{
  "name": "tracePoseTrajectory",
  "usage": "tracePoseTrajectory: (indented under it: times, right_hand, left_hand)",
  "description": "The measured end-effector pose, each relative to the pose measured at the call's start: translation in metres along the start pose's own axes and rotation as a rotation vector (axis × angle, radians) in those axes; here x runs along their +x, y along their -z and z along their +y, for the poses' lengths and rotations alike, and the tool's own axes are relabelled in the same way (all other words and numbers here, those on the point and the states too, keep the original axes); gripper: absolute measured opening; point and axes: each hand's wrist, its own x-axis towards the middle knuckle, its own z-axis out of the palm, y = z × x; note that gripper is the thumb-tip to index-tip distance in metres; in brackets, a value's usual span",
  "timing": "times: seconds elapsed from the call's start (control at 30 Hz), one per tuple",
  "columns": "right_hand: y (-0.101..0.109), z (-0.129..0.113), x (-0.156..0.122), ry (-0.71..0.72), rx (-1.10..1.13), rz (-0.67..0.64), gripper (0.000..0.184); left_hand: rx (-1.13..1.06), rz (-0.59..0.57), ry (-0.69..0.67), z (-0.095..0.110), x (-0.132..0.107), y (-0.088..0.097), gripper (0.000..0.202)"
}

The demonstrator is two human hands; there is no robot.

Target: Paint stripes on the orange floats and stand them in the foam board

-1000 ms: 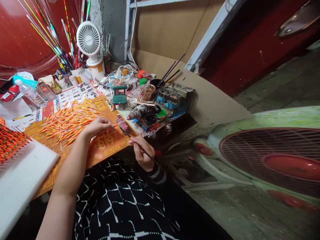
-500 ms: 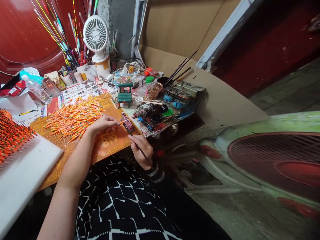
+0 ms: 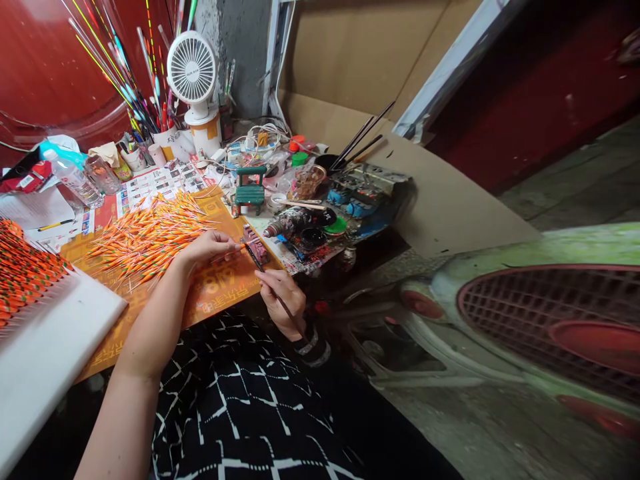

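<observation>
My left hand point(image 3: 211, 247) pinches a small orange fishing float point(image 3: 243, 246) by one end. It is over a small dark red block point(image 3: 257, 245) at the board's right edge. My right hand point(image 3: 283, 299) is closed around a dark, thin paintbrush point(image 3: 286, 308), whose tip points up and left to the float. I cannot tell whether the bristles touch it. Left of my hands, a heap of orange floats point(image 3: 150, 233) with green marks lies on the orange-brown board point(image 3: 227, 293).
Rows of orange floats point(image 3: 25, 273) stand in a white foam slab point(image 3: 65, 353) at left. A paint-stained bottle point(image 3: 300, 220), a green miniature chair point(image 3: 250, 190) and paint pots crowd the right side. A small white fan point(image 3: 191, 70) stands behind; a large green fan point(image 3: 540, 320) is at right.
The brush's tip has shifted slightly up and left, closer to the float. My left hand has edged a little to the right. The heap looks the same.
</observation>
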Motion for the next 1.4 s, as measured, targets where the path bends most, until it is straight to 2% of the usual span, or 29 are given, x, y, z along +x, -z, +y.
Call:
tracePoseTrajectory:
  times: [0.17,0.4,0.63,0.77,0.9,1.13,1.4]
  right_hand:
    - [0.000,0.000,0.002,0.056,-0.009,0.029,0.029]
    - [0.000,0.002,-0.001,0.009,-0.006,0.008,0.029]
    - [0.000,0.001,0.001,0.012,-0.038,0.001,0.029]
    - [0.000,0.000,0.002,0.045,0.021,0.033,0.032]
    - [-0.001,-0.010,-0.003,0.053,0.091,0.065,0.038]
    - [-0.011,-0.038,-0.015,0.148,0.130,-0.048,0.051]
    - [-0.020,-0.036,-0.018,0.164,0.066,-0.050,0.051]
  left_hand:
    - [-0.004,-0.010,-0.018,-0.002,0.001,0.001,0.041]
    - [0.007,-0.009,-0.011,-0.004,0.003,0.002,0.040]
    - [0.006,-0.013,-0.030,-0.004,0.003,0.002,0.039]
    - [0.008,-0.015,-0.028,-0.002,0.002,0.002,0.040]
    - [0.010,-0.003,-0.024,0.001,-0.001,0.000,0.041]
    - [-0.007,-0.002,-0.046,0.000,-0.002,-0.003,0.045]
    - [-0.030,-0.005,-0.056,-0.003,-0.001,-0.004,0.046]
